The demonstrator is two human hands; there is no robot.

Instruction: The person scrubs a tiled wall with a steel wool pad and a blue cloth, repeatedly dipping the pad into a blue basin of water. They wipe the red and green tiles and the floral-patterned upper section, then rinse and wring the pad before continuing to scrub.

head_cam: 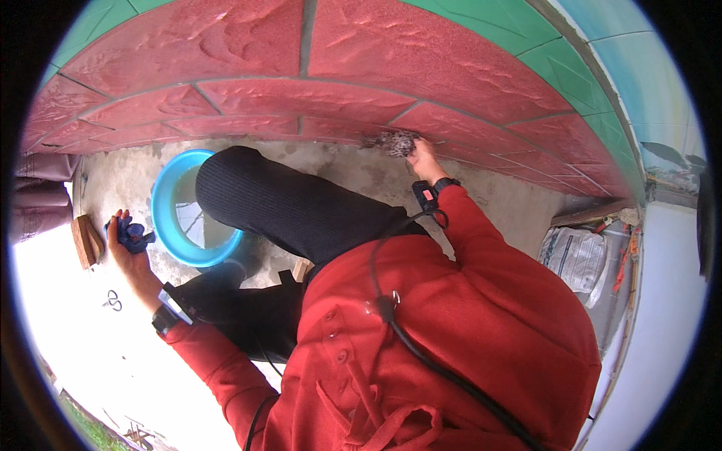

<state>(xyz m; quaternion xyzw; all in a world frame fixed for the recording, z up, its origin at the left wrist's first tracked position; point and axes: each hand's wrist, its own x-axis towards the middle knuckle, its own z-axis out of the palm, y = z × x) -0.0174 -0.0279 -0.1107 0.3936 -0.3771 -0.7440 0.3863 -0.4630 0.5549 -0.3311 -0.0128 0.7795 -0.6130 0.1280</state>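
Note:
My right hand (pixel 426 162) grips a mottled grey-brown cloth or scrubbing pad (pixel 396 144), slightly blurred. It is at the foot of a red tiled wall (pixel 361 104), close to where the wall meets the concrete floor (pixel 338 163). Off to the left, my left hand (pixel 128 253) holds a crumpled dark blue cloth or glove (pixel 134 234), palm turned upward. Between my hands stands a round light-blue plastic basin (pixel 160 217) holding cloudy water (pixel 197 225). My bent knee (pixel 237 175) in black trousers covers part of the basin.
A wooden block (pixel 86 242) lies left of my left hand, below a hanging maroon fabric (pixel 48 169). At the right, a white woven sack (pixel 575 256) sits near wooden pieces (pixel 589 211). A black cable (pixel 451 377) runs across my red top.

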